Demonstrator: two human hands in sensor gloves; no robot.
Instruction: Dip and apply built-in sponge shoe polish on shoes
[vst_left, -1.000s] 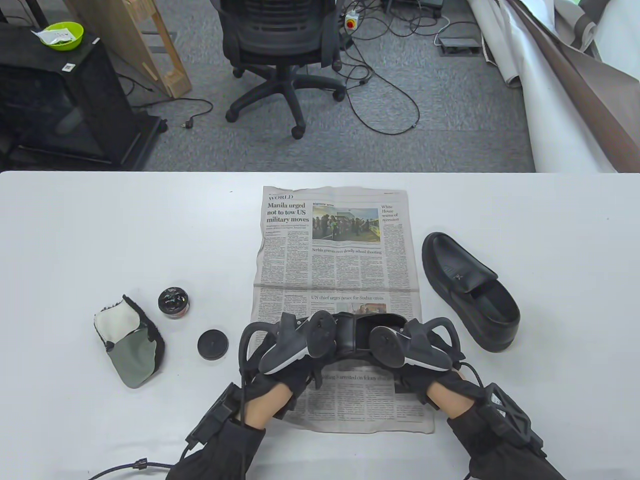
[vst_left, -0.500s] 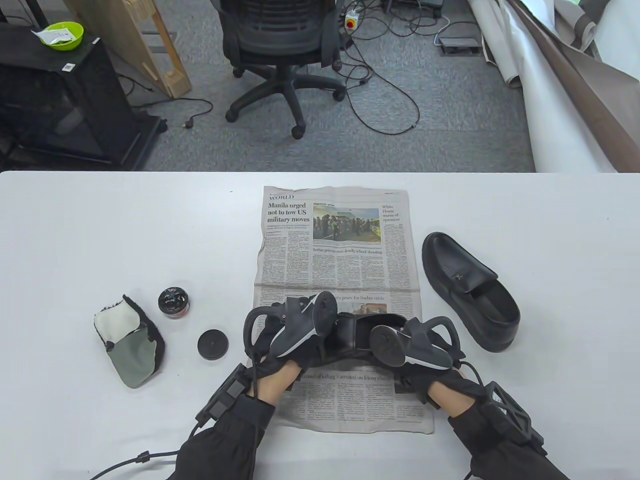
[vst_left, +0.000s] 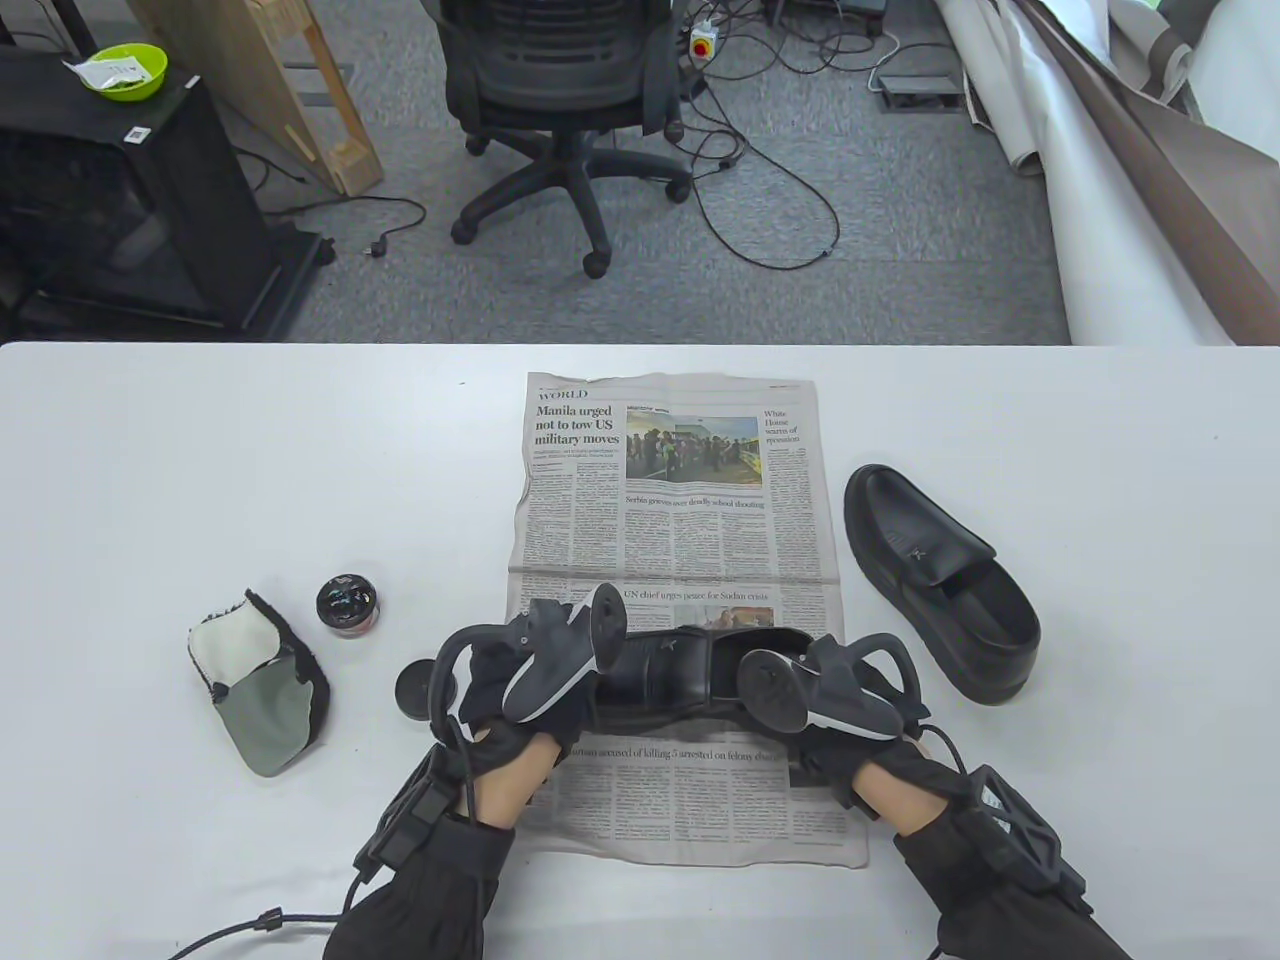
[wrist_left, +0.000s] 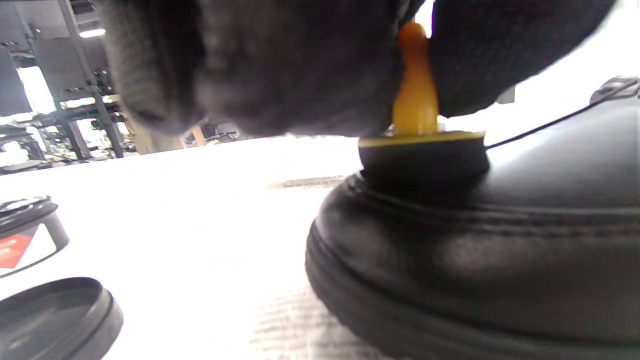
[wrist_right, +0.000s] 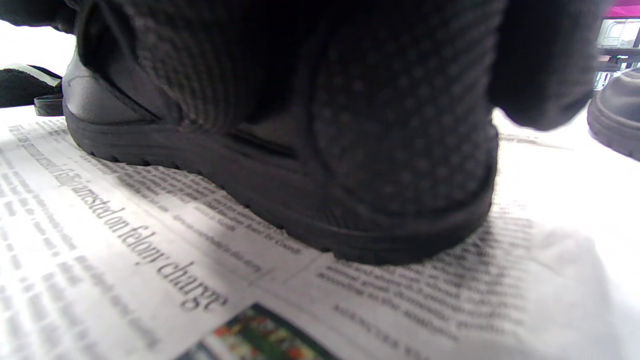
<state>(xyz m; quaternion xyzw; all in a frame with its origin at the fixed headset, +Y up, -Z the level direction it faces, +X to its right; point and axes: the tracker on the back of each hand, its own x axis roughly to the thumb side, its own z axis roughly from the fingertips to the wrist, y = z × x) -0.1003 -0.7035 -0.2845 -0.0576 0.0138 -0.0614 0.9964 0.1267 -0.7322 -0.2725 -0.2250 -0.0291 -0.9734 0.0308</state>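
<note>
Nearest to the person, the left hand (vst_left: 520, 710) pinches the orange handle of a sponge applicator (wrist_left: 420, 145) between its gloved fingers (wrist_left: 310, 65). The black sponge pad presses on the toe of a black shoe (vst_left: 660, 680). This shoe lies on its sole across the near part of a newspaper (vst_left: 670, 500), with the toe to the person's left and the heel to the right. The right hand (vst_left: 850, 720) grips the heel end of the same shoe; in the right wrist view its fingers (wrist_right: 395, 125) wrap closely around the back of the heel, down to the sole.

Just to the left of the left hand, the black lid (vst_left: 415, 690) of the polish lies flat on the white table (vst_left: 200, 450), partly hidden behind the tracker. A little farther away stands the open polish tin (vst_left: 347, 604), dark and shiny inside. Left of the lid lies a polishing mitt (vst_left: 260, 680), grey-green with a white fleece lining and a black edge.

To the right of the newspaper rests a second black shoe (vst_left: 940, 580), set diagonally, apart from the first one. It touches only the table.

Beyond the table's far edge, on grey carpet, stands a black office chair (vst_left: 560, 90), with loose cables (vst_left: 770, 190) on the floor beside it.
</note>
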